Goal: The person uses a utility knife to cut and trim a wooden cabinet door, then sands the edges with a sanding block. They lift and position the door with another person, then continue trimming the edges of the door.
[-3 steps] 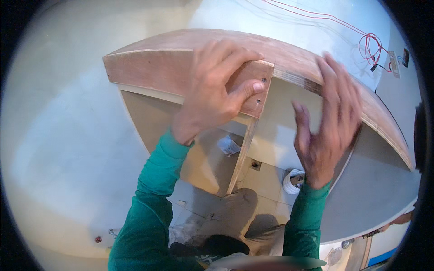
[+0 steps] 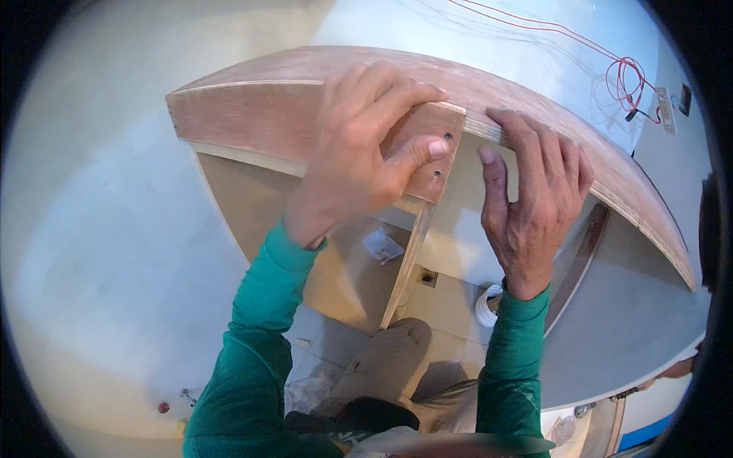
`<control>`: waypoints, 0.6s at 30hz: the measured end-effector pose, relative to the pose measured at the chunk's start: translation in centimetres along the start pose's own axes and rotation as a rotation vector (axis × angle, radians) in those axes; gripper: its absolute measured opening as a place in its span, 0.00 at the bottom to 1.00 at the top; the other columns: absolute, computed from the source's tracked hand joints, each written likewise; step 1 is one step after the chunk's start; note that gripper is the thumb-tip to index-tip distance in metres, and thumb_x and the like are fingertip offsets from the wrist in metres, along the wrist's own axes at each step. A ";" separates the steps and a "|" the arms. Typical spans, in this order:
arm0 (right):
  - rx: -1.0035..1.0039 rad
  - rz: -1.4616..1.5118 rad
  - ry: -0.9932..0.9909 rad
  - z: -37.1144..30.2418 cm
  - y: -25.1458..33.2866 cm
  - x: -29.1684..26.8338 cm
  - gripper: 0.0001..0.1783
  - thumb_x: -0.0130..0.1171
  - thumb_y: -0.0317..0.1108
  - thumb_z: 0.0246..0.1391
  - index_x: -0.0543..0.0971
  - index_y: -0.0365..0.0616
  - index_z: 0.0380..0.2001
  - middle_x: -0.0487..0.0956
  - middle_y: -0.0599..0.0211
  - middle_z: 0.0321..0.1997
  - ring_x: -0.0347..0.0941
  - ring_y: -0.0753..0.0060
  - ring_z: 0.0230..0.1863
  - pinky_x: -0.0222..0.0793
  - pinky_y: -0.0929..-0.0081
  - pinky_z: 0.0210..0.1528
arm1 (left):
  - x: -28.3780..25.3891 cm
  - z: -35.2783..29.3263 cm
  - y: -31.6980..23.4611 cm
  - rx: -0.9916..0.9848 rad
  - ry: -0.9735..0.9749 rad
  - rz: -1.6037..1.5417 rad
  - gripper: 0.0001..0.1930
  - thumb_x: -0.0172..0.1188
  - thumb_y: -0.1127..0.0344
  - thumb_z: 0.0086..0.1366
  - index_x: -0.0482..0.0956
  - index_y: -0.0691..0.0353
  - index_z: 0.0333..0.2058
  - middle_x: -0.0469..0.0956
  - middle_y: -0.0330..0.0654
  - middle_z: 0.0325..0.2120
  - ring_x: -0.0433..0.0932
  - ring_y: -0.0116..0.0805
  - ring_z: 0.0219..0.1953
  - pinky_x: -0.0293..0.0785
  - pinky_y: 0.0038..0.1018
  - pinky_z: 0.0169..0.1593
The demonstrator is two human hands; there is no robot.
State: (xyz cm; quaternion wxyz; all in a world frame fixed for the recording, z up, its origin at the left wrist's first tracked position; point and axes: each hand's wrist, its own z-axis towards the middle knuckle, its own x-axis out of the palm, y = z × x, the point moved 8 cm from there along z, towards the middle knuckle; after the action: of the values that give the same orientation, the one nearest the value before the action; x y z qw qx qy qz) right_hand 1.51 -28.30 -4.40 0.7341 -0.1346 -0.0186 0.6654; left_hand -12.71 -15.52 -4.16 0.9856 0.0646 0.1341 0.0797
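Observation:
A curved reddish plywood counter frame (image 2: 275,65) spans the view, with a boxed front panel (image 2: 244,111) on its left part. My left hand (image 2: 359,145) is closed over that panel near its right end; the fingers lie across the top edge and the thumb presses the front face beside two dark screw holes. To the right, my right hand (image 2: 538,191) has its fingers spread, their tips resting on the bare layered edge of the curved top. Its thumb stands apart, with nothing visible between thumb and fingers. A narrow wooden upright (image 2: 408,263) runs down from the panel's corner.
Coiled red wire (image 2: 628,84) hangs by a wall socket (image 2: 666,111) at the far right. Below are a white roll (image 2: 487,307), a plastic packet (image 2: 382,246) and the tiled floor (image 2: 450,301). My knee touches the upright's lower end. Someone's arm (image 2: 676,370) shows at the right rim.
My right hand has moved left along the curved top, and its fingertips have come down onto the edge. My left hand keeps its hold on the panel.

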 end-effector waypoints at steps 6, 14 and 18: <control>0.010 -0.023 -0.036 0.2 -0.3 0.9 0.19 0.74 0.36 0.63 0.89 0.53 0.57 0.87 0.72 0.47 0.79 0.63 0.50 0.62 0.64 0.61 | -0.3 0.5 0.5 0.018 0.002 0.026 0.24 0.77 0.49 0.66 0.90 0.54 0.56 0.81 0.40 0.42 0.76 0.43 0.47 0.65 0.41 0.58; 0.020 0.094 -0.270 -3.2 -1.9 -6.0 0.24 0.62 0.41 0.72 0.83 0.47 0.66 0.88 0.59 0.60 0.81 0.58 0.52 0.76 0.55 0.61 | 0.0 0.0 0.3 0.104 -0.177 0.051 0.18 0.75 0.52 0.66 0.91 0.53 0.50 0.81 0.39 0.38 0.76 0.43 0.44 0.66 0.42 0.57; -0.039 0.290 -0.616 -8.3 -1.5 -15.0 0.23 0.63 0.40 0.71 0.83 0.46 0.65 0.88 0.59 0.60 0.82 0.58 0.54 0.75 0.55 0.62 | 0.2 -0.2 0.2 0.045 -0.197 0.079 0.17 0.74 0.52 0.64 0.91 0.54 0.46 0.83 0.40 0.40 0.77 0.43 0.44 0.66 0.42 0.57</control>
State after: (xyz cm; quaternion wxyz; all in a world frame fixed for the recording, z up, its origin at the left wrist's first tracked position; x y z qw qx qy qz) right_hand 2.96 -44.60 -9.79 0.5889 0.0574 -0.2329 0.7718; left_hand -12.58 -15.26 -4.35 0.9884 0.0992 0.0358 0.1088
